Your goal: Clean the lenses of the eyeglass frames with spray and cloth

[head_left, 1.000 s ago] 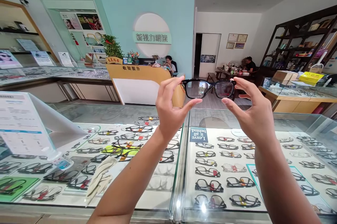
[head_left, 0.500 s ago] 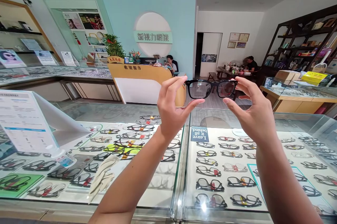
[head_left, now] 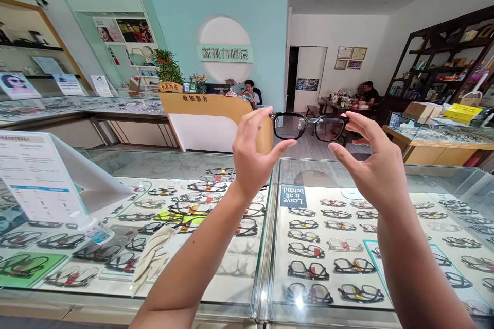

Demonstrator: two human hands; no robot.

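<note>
A pair of black-framed glasses (head_left: 309,127) with dark lenses is held up at arm's length above the glass counter. My left hand (head_left: 252,156) pinches the frame's left end between thumb and fingers. My right hand (head_left: 372,159) pinches the right end the same way. The lenses face me and the frame is level. The folded temples are hidden behind the hands.
A glass display counter (head_left: 266,246) below holds several rows of frames. A pale cloth (head_left: 152,259) and a tilted sign stand (head_left: 36,179) lie at the left. A reception desk (head_left: 208,120) with a seated person stands behind. Another person sits at a far table; dark shelves stand at right.
The glasses and both hands have risen very slightly in view; the grip is the same.
</note>
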